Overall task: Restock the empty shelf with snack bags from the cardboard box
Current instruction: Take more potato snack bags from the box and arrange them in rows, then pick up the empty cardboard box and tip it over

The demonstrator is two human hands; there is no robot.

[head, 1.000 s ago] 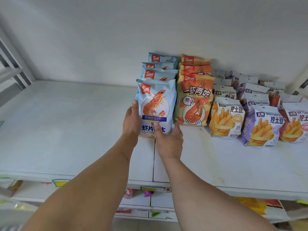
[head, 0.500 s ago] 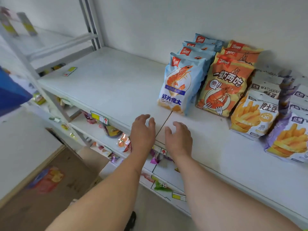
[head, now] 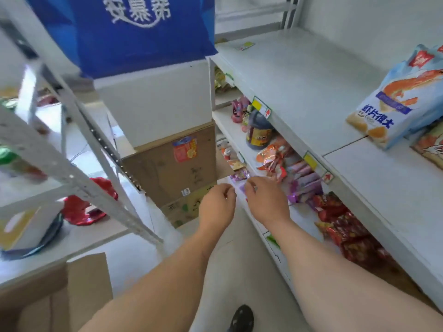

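Note:
A blue shrimp-chip bag (head: 398, 97) stands at the front of its row on the white shelf (head: 311, 75), at the right edge of view. An orange shrimp bag (head: 429, 147) peeks in beside it. My left hand (head: 217, 206) and my right hand (head: 266, 200) hang side by side in front of the lower shelves, away from the bags, fingers loosely curled and holding nothing. A brown cardboard box flap (head: 88, 279) shows at the lower left; its contents are hidden.
Stacked cartons (head: 172, 164) with a white box and a blue bag (head: 134, 32) on top stand ahead on the floor. A grey metal rack (head: 72, 149) crosses the left side. The lower shelves hold a dark bottle (head: 259, 133) and several small snack packs (head: 335, 216).
Both hands let go of the blue shrimp-chip bag, left it on the shelf and dropped away from it. My view swung left and down toward the floor and the cartons.

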